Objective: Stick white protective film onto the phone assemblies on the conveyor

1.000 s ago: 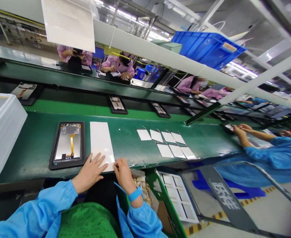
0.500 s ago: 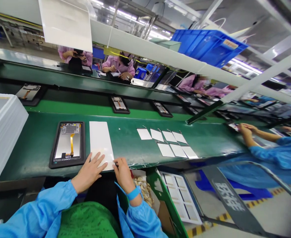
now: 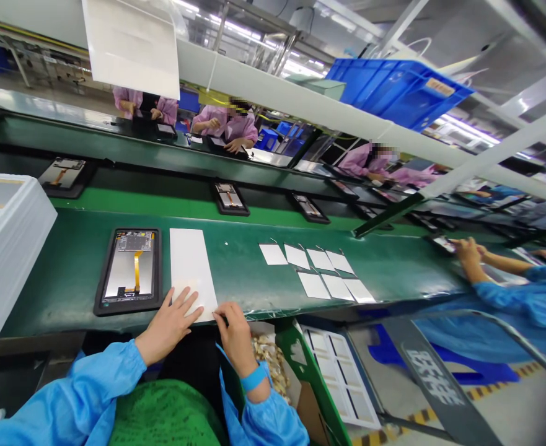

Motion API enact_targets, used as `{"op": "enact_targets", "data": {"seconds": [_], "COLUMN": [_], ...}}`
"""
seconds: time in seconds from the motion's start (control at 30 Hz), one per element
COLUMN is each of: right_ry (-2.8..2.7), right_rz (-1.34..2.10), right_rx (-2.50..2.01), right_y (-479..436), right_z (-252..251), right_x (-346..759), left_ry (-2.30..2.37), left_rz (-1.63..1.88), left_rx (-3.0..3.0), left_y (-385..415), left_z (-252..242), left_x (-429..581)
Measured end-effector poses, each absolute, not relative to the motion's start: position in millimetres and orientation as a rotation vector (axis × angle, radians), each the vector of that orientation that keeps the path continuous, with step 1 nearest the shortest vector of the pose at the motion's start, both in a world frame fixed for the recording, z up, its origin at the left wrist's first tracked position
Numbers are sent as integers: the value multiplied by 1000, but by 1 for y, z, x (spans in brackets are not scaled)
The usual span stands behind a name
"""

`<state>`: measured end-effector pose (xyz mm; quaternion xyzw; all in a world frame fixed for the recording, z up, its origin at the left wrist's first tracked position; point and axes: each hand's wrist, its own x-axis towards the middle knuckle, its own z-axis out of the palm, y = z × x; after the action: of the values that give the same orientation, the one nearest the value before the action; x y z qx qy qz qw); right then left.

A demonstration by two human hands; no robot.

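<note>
White sheet point(image 3: 189, 260) stays under spread left hand point(image 3: 168, 325); right hand point(image 3: 236, 337), fingertips pinched, sits lower at its edge.

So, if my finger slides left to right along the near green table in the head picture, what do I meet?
White box → opened tablet → long white card → tiny white speck → seven white pieces → a co-worker's hands.
</note>
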<state>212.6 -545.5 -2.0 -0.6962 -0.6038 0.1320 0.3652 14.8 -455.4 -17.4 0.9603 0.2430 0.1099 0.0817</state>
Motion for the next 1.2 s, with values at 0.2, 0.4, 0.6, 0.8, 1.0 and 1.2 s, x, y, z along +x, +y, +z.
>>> {"op": "enact_targets", "data": {"seconds": [0.2, 0.4, 0.6, 0.8, 1.0, 1.2], "right_ry": [-1243, -1422, -1662, -1713, -1762, -1842], "right_rz": [537, 826, 1023, 1131, 1126, 1075], "right_rx": [-1752, -1460, -1360, -1440, -1458, -1501], "right_y": [-518, -413, -315, -270, -257, -255], "right_z": [43, 87, 54, 9, -2, 1], "right_x": [239, 197, 120, 82, 80, 79], "left_ry": [706, 688, 897, 1396, 1415, 1400], "left_rz": [307, 412, 785, 764, 668, 642], "left_rx": [2830, 2801, 2828, 2679, 2674, 2666], "left_y": [-453, -455, -432, -373, -348, -340], "left_z": [-25, -10, 10, 3, -4, -8], "left_x": [21, 23, -39, -114, -123, -122]}}
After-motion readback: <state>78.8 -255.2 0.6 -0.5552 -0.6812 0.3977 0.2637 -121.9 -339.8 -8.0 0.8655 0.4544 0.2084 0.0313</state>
